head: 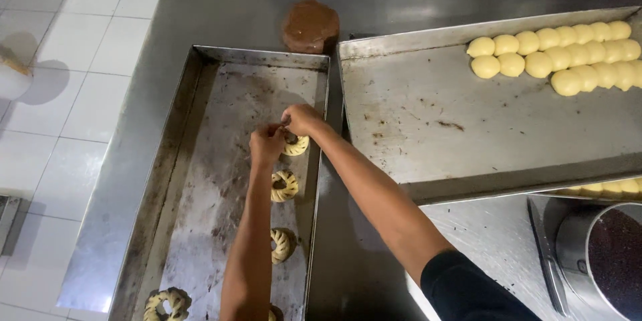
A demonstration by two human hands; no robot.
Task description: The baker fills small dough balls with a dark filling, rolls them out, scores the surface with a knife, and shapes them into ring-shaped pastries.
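Over the left tray (200,160), seen from the head camera, we have both hands pinched shut on one twisted dough ring (296,145): left hand (267,143) at its 9 o'clock, right hand (302,119) at its 12 o'clock. That ring lies near the tray's right wall, heading a column with more rings (284,186) toward 6 o'clock. We judge that pulling too hard could tear or untwist the soft dough, and a forearm could flatten a ring below. At 2 o'clock, dough balls (555,57) sit on a second tray (435,120); a brown lump (310,25) lies at 12 o'clock.
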